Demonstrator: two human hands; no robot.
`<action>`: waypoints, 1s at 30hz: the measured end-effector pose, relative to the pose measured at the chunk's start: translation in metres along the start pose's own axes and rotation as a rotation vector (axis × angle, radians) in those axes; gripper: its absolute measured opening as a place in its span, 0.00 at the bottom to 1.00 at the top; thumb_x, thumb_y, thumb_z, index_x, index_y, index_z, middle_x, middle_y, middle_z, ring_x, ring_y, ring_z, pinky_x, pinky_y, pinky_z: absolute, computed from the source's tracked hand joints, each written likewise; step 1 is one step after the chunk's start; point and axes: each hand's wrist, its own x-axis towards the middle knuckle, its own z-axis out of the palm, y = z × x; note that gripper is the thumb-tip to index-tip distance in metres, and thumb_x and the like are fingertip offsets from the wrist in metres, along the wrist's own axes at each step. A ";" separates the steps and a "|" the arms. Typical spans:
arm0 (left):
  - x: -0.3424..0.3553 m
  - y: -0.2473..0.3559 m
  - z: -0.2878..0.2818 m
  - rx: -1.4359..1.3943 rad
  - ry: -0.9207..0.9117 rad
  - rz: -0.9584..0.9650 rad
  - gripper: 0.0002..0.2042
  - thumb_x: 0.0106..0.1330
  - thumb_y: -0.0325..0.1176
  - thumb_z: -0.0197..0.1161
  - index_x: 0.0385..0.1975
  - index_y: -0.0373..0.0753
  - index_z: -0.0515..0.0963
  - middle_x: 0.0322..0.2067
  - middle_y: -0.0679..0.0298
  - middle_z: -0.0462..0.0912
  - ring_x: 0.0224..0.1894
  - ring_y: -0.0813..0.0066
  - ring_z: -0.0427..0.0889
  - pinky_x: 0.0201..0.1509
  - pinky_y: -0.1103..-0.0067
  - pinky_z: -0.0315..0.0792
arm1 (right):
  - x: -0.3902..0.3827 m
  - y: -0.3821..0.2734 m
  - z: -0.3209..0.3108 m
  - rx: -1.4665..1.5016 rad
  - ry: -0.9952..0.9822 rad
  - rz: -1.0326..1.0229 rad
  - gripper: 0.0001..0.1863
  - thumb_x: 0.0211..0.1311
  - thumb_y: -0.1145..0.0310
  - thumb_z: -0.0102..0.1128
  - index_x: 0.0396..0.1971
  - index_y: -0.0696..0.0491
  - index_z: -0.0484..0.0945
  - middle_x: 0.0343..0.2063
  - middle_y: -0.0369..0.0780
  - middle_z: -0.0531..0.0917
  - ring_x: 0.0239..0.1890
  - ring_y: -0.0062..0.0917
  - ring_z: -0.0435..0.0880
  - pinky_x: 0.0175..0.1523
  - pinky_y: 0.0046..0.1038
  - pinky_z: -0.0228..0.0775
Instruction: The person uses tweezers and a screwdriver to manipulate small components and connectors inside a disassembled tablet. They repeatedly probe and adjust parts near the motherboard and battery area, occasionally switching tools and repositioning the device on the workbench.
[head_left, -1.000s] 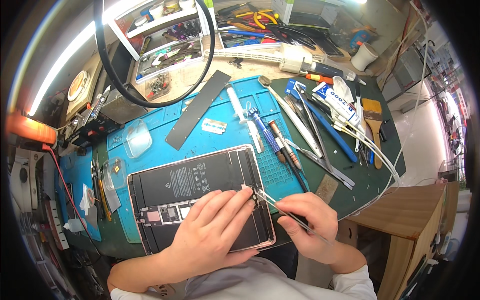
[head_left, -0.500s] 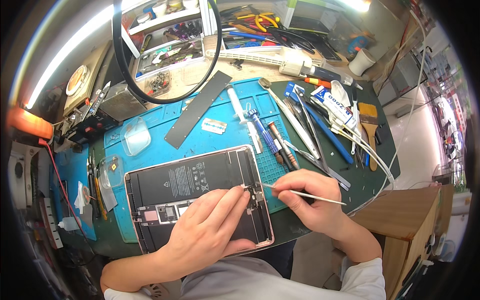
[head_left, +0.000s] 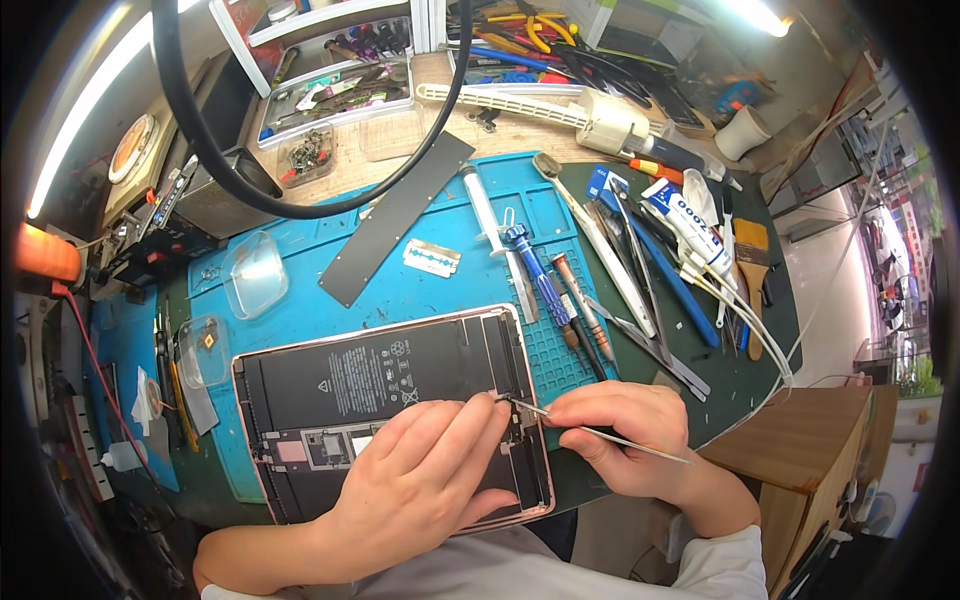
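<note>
An opened tablet [head_left: 400, 345] lies on the blue mat with its black battery and inner boards bare. Across its right half rests my left hand [head_left: 425, 465], fingers stretched out close together, thumb apart, fingertips by the small connectors near the right edge. What lies under this palm is hidden. My right hand [head_left: 625, 425], just off the tablet's right edge, pinches a slim metal pry tool [head_left: 640, 446]. The tool's tip meets the tablet right beside my left fingertips; the exact part it touches is too small to tell.
On the blue mat [head_left: 300, 320] lie a black strip [head_left: 395, 225], a razor blade [head_left: 431, 257], a syringe [head_left: 482, 205] and a blue screwdriver [head_left: 540, 275]. Tweezers [head_left: 655, 350], a white tube [head_left: 683, 215] and a brush [head_left: 752, 250] sit right. A black cable loop [head_left: 300, 210] hangs overhead.
The tool's tip has moved left and down onto the tablet, close to my left fingertips. My right hand is slightly lower. My left hand stays on the tablet as the view shifts a little.
</note>
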 end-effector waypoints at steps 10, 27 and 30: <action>0.003 0.001 -0.002 0.010 -0.003 -0.012 0.35 0.63 0.51 0.71 0.64 0.30 0.77 0.63 0.57 0.75 0.61 0.60 0.76 0.66 0.64 0.71 | 0.004 -0.002 -0.003 -0.026 -0.023 -0.028 0.11 0.61 0.72 0.78 0.40 0.58 0.87 0.36 0.43 0.91 0.35 0.34 0.93 0.37 0.28 0.85; 0.003 -0.002 0.000 0.010 0.009 0.000 0.33 0.63 0.47 0.72 0.64 0.32 0.78 0.63 0.58 0.76 0.60 0.61 0.77 0.65 0.65 0.72 | 0.004 -0.001 -0.001 -0.004 0.002 -0.030 0.11 0.60 0.73 0.78 0.41 0.59 0.87 0.37 0.43 0.91 0.36 0.34 0.93 0.38 0.28 0.85; 0.003 -0.002 0.001 0.009 0.011 0.002 0.33 0.64 0.47 0.71 0.64 0.31 0.78 0.64 0.58 0.76 0.60 0.61 0.78 0.65 0.65 0.72 | 0.004 0.000 -0.001 -0.006 0.006 -0.037 0.12 0.59 0.73 0.78 0.41 0.59 0.87 0.37 0.44 0.91 0.36 0.34 0.93 0.38 0.28 0.86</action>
